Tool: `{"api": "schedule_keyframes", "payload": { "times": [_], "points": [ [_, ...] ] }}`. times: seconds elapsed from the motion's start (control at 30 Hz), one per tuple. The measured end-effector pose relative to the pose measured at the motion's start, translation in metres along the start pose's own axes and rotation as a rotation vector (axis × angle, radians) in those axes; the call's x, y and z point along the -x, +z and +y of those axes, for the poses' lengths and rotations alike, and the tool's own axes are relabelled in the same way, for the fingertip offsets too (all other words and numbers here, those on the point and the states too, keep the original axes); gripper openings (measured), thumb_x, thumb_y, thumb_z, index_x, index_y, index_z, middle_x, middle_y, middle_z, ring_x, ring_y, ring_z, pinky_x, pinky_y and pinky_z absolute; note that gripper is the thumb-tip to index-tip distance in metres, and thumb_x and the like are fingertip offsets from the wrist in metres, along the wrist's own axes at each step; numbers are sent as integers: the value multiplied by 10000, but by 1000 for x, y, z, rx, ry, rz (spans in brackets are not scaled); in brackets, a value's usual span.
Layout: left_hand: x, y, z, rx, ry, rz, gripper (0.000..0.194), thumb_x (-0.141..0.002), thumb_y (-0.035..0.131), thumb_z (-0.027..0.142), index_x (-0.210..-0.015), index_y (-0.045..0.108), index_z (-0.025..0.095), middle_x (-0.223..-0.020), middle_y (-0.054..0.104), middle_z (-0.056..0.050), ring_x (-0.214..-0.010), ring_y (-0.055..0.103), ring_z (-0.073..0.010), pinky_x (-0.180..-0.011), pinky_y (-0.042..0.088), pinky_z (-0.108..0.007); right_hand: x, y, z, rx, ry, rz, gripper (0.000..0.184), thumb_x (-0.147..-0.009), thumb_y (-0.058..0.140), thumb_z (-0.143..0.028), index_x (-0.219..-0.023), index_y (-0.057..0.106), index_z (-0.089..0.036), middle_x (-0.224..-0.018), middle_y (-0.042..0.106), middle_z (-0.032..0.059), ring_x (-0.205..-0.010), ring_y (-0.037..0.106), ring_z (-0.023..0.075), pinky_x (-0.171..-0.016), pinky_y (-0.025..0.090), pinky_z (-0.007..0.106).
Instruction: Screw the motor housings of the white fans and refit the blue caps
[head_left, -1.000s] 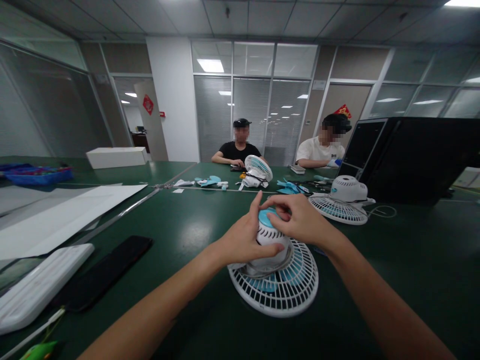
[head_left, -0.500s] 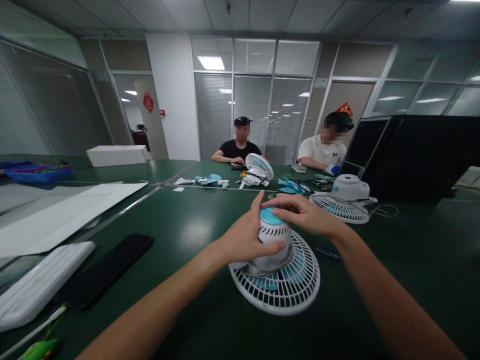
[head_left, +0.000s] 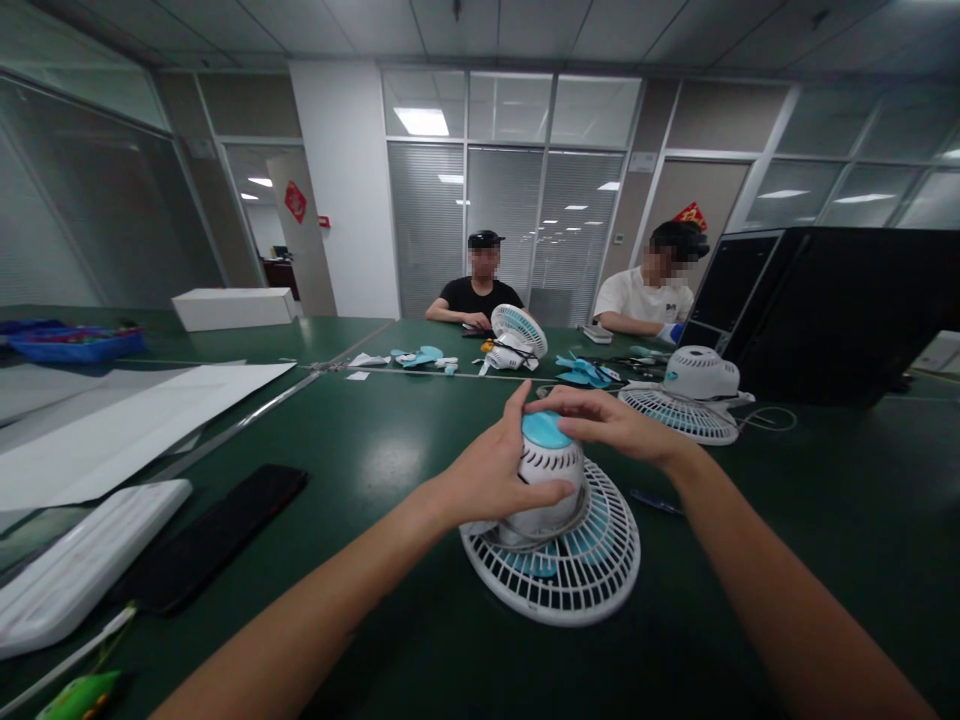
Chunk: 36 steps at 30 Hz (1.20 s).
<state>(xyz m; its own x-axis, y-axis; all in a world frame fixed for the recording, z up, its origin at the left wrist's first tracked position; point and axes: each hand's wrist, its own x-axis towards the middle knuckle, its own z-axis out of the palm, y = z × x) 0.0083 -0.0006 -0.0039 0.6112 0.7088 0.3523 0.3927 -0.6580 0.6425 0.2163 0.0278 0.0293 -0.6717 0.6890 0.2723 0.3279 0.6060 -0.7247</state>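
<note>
A small white fan [head_left: 600,595] lies face down on the green table, its round grille underneath with light blue blades showing through. Its vented motor housing [head_left: 546,520] points upward, and a light blue cap [head_left: 546,430] covers the top. My left hand [head_left: 487,470] is wrapped round the left side of the housing, thumb across the front and fingers behind. From the right, my right hand [head_left: 619,425] grips the cap, its thumb and fingertips at the rim; some fingers are hidden behind. A pale cord is wound around the housing's base.
A dark pen-like tool [head_left: 655,501] lies right of the fan. Farther back are a second fan [head_left: 701,375], a third fan [head_left: 517,335], blue blades [head_left: 589,371] and a large black monitor [head_left: 847,310]. A black phone [head_left: 217,535] lies left. Two people sit opposite.
Almost nothing differs. The right hand and the cap appear shifted very slightly to the right, while the left hand keeps its hold on the housing.
</note>
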Motion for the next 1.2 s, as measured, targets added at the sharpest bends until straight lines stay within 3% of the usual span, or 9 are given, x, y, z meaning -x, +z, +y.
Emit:
{"api": "schedule_keyframes", "payload": {
  "times": [0.17, 0.3, 0.53, 0.73, 0.87, 0.97, 1.03, 1.2],
  "points": [
    [0, 0, -3, 26, 13, 14, 1174, -743, 725, 470, -1535, -58, 98, -1529, 311, -286, -1360, 417, -403, -1098, 342, -598, 3, -5, 2, -39, 19, -55, 379, -876, 613, -478, -1137, 665, -207, -1078, 576, 48, -938, 535, 167, -826, 424, 318],
    [0, 2, -5, 21, 16, 21, 1177, -739, 722, 485, -1533, -54, 94, -1526, 310, -293, -1357, 419, -412, -1100, 333, -605, -1, 0, 3, -84, 30, -22, 391, -841, 645, -490, -1089, 645, -188, -1047, 595, 51, -912, 543, 167, -814, 431, 316],
    [-1, 4, -2, -8, 23, 31, 1129, -746, 704, 467, -1525, -23, 93, -1531, 292, -295, -1374, 398, -407, -1116, 312, -610, -8, 17, -8, 157, 53, 269, 385, -706, 743, -515, -735, 547, -185, -691, 472, -31, -636, 404, 115, -574, 328, 259],
    [-1, 2, 1, -100, 19, 25, 843, -753, 688, 464, -1427, 333, 103, -1520, 324, -240, -1415, 306, -440, -1144, 261, -623, -11, 35, -22, 502, 114, 543, 535, -731, 719, -538, -547, 345, -202, -533, 347, -55, -533, 311, 92, -527, 230, 275],
    [0, 1, 1, -64, 79, 48, 799, -768, 701, 452, -1405, 331, 143, -1447, 429, -208, -1335, 434, -395, -1101, 350, -585, -8, 30, -25, 458, 140, 469, 496, -791, 644, -568, -557, 415, -195, -536, 391, -38, -521, 339, 94, -514, 253, 272],
    [1, 0, 1, -21, 85, 52, 800, -789, 702, 449, -1395, 277, 148, -1385, 479, -207, -1220, 540, -347, -1021, 444, -527, -2, 21, -26, 325, 121, 351, 315, -825, 608, -485, -771, 577, -176, -581, 445, -39, -531, 400, 104, -513, 307, 260],
    [2, 0, 2, -16, 56, 39, 792, -798, 694, 488, -1365, 271, 132, -1359, 482, -220, -1168, 569, -340, -977, 474, -505, 1, 17, -27, 305, 93, 300, 243, -811, 624, -392, -906, 583, -172, -591, 440, -57, -525, 402, 100, -514, 317, 255],
    [2, 0, 3, -1, 36, 41, 593, -880, 593, 519, -1259, 333, 144, -1353, 482, -208, -1174, 565, -319, -1012, 442, -488, 0, 27, -34, 445, 32, 358, 126, -736, 578, -154, -850, 541, -194, -540, 365, -91, -487, 346, 83, -514, 276, 254]
  ]
}}
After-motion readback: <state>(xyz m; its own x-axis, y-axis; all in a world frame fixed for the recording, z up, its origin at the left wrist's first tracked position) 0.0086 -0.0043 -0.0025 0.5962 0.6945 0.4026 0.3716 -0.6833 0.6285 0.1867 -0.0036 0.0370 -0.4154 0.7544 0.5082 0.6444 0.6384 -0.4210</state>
